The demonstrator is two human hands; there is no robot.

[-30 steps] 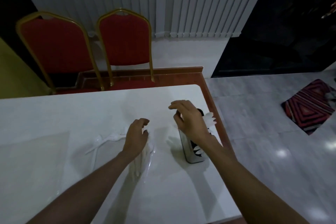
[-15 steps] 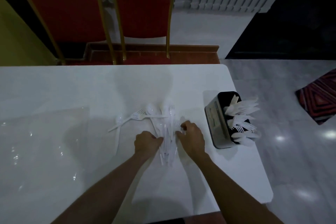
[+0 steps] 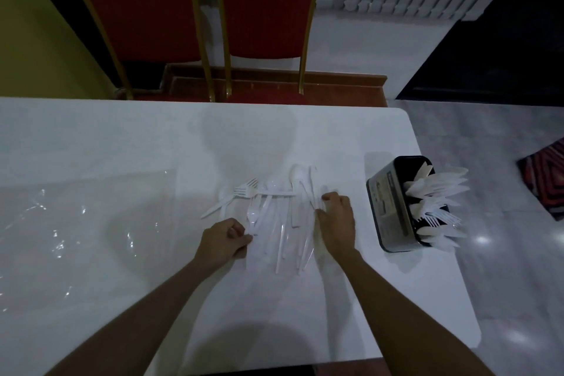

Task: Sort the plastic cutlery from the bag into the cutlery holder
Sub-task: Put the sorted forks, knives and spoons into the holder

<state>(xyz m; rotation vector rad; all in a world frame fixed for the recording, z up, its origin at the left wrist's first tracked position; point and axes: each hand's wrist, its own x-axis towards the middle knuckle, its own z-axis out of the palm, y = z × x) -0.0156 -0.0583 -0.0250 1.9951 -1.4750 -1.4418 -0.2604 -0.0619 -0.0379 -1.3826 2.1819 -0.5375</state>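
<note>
Loose cutlery (image 3: 274, 214) sits in a heap mid-table, so this looks like the pick-and-sort step. The left hand (image 3: 224, 241) is at the heap's 7 o'clock, fingers curled and pinching a spoon (image 3: 252, 218). The right hand (image 3: 337, 220) is curled against the 3 o'clock edge, but whether it actually grips anything can't be told. The holder (image 3: 393, 204), further out at 3 o'clock, is already bristling with pieces. The empty-looking bag (image 3: 76, 223) lies flat at 9 o'clock. Next move probably calls for lifting one kind clear and dropping it into the matching slot.

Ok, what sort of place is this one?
Probably a banquet or dining hall: red, gold-framed banquet chairs, a long white table, and a cutlery holder stocked with plastic cutlery.
</note>
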